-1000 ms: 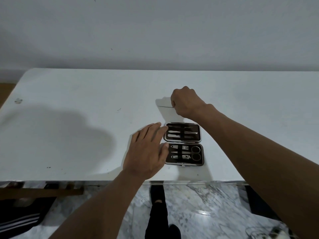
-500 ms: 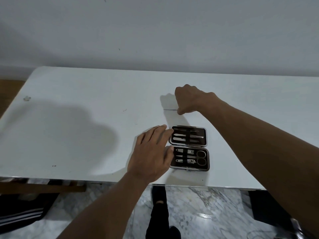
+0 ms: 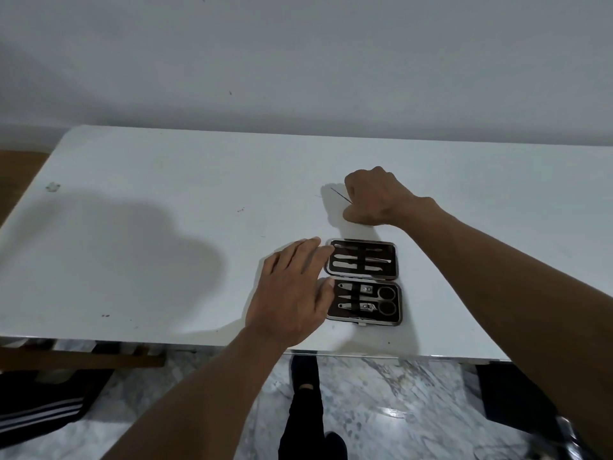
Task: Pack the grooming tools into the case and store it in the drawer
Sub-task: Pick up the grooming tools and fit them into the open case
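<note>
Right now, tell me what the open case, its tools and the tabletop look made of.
Open rectangular case: shiny silver rim, probably metal; matte dark brown lining, perhaps leatherette. Silver grooming tools: bright glints suggest polished steel. White tabletop: smooth, likely painted or laminated board.

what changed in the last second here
The right hand, gripping the thin pick, has tipped its free end up from lying flat on the table. The left hand stays open against the left edge of the case, which lies open as before.
</note>
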Motion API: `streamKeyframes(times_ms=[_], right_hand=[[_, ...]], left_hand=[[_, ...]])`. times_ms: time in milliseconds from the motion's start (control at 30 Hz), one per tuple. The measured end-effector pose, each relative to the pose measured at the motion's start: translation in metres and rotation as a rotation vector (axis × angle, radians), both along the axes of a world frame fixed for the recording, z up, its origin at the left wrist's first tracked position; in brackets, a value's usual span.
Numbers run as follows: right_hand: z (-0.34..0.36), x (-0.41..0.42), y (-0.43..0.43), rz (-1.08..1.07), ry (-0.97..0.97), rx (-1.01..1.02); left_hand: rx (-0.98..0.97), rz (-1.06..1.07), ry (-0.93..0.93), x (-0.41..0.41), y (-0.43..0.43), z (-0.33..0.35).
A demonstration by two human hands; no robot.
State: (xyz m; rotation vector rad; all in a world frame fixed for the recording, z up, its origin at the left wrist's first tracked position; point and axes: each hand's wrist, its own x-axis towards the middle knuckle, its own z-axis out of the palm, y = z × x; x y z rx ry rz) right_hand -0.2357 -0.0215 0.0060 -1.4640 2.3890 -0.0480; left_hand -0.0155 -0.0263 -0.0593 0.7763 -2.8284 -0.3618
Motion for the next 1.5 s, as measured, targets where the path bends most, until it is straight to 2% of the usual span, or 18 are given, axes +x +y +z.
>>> streamKeyframes(times_ms=[267, 433, 667, 967, 1500], right_hand=[[0.011, -0.002, 0.063, -0.162, -0.210, -0.224], [0.026, 0.010, 0.106, -0.055, -0.054, -0.204], [0.013, 0.018, 0.132, 0.003, 0.016, -0.101], [0.006, 0.016, 0.134, -0.106, -0.054, -0.220], [0.001, 0.020, 0.123, -0.024, 0.015, -0.145]], left_hand=[[-0.021, -0.008, -0.007, -0.001, 0.000, 0.000], [-0.023, -0.009, 0.008, 0.000, 0.000, -0.001], [-0.015, -0.009, 0.017, 0.000, 0.001, -0.003], [-0.014, -0.012, 0.006, 0.000, 0.000, -0.003], [-0.018, -0.012, -0.001, 0.000, 0.000, -0.003]])
